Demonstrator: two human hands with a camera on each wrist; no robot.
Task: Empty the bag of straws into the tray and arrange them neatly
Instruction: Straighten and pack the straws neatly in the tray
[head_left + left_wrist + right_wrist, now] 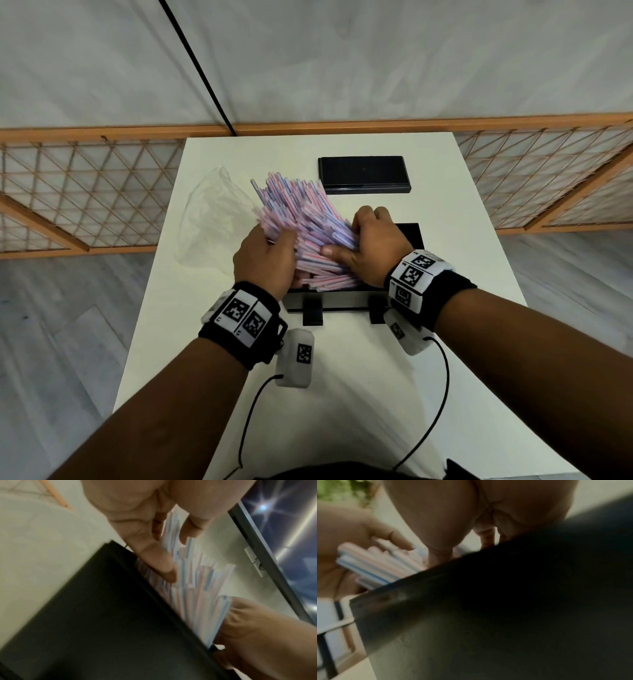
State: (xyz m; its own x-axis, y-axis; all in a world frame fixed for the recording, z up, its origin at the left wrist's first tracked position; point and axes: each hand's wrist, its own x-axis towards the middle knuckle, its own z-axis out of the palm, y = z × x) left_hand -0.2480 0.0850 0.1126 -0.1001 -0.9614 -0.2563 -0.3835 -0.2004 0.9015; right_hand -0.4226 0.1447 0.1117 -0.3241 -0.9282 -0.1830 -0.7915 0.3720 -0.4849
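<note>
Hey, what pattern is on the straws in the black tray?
The thin plastic straws are white with red and blue stripes, clearest in the head view.

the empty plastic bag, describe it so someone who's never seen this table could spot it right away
On the white table, look left of the fanned pile of striped straws. The plastic bag lies crumpled near the table's left edge. Unlike the black trays nearby, it is clear, limp and see-through.

The white bench (462, 342) carries a black tray (409, 234) at its middle, heaped with striped straws (301, 219) — a clear empty bag (212, 216) lies left, a black lid (363, 174) farther back.
</note>
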